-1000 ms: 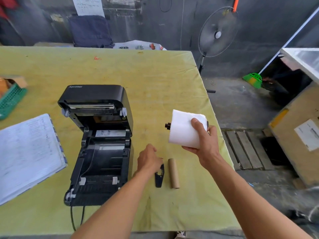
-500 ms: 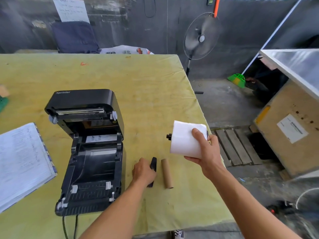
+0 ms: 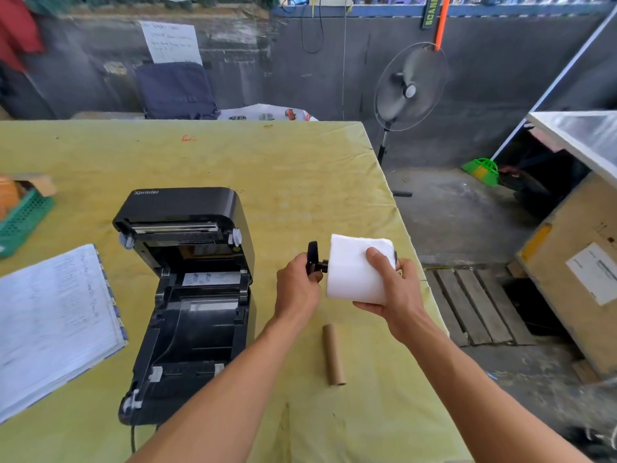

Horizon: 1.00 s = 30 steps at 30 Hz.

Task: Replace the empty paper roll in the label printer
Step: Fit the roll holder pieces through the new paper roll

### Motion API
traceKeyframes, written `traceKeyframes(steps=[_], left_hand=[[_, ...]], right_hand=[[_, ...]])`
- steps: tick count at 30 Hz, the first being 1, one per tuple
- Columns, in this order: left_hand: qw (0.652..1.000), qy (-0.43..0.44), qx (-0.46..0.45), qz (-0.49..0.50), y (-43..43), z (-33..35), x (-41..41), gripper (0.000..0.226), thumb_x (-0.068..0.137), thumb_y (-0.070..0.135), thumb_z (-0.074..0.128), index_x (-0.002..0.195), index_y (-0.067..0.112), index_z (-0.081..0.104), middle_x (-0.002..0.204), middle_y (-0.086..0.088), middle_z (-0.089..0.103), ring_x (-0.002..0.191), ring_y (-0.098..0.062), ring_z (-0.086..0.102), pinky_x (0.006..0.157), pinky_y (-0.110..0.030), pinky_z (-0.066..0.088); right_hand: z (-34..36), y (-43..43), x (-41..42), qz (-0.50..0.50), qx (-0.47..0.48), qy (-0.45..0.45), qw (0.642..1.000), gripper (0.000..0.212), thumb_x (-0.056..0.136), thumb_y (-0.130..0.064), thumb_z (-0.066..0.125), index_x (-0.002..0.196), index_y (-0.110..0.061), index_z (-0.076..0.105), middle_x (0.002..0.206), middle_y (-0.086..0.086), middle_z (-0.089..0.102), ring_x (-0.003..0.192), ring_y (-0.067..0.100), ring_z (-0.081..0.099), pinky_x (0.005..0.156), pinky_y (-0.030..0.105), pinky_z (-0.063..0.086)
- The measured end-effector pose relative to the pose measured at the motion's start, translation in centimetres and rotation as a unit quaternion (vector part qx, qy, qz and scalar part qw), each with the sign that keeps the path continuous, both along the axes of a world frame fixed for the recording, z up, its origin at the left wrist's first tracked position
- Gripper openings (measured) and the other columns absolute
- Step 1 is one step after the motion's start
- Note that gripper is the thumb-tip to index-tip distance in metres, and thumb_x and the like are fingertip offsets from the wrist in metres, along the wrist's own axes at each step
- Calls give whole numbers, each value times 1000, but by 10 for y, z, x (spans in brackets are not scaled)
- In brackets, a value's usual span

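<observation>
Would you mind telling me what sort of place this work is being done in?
Probably a small packing or shipping area in a workshop or garage. A label printer and a ledger sit on a cloth-covered table, a pedestal fan stands against a bare concrete wall, and a labelled crate rests on the floor.

We count one printer (image 3: 187, 295), one white roll (image 3: 354, 269), one cardboard core (image 3: 334, 355) and one black end piece (image 3: 312, 257). Two hands (left (image 3: 297, 287), right (image 3: 395, 295)). Also one notebook (image 3: 50, 325), one green basket (image 3: 23, 218), one fan (image 3: 409, 86) and one table (image 3: 267, 162).
</observation>
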<state>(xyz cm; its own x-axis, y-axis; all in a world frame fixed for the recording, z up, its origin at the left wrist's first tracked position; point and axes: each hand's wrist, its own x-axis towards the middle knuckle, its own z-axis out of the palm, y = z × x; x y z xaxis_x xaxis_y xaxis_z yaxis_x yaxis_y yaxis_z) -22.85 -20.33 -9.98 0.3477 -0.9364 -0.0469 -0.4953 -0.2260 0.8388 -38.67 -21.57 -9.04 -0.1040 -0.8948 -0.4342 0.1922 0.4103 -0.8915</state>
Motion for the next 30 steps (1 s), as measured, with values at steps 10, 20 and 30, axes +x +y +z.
traceKeyframes(steps=[10,20,30], left_hand=[[996,57,-53,-46,11,7,15,52,89,-1,44,122,32,67,107,9,71,95,-14,62,64,-11,42],[989,79,-102,-66,28,6,36,34,93,3,56,119,21,71,105,4,70,100,-17,66,91,-36,55],[972,206,-24,-107,48,16,49,30,92,-3,57,114,11,72,101,1,74,100,-21,70,94,-39,55]], right_hand=[[13,3,14,15,-11,-2,1000,62,82,-44,77,122,-9,45,118,9,60,98,30,69,62,46,63],[18,36,20,0,-22,-7,1000,62,84,-43,75,125,-8,45,116,8,62,93,28,69,60,44,62],[15,81,20,-22,-21,-19,999,55,81,-46,76,119,-18,48,122,10,62,100,31,69,63,46,62]])
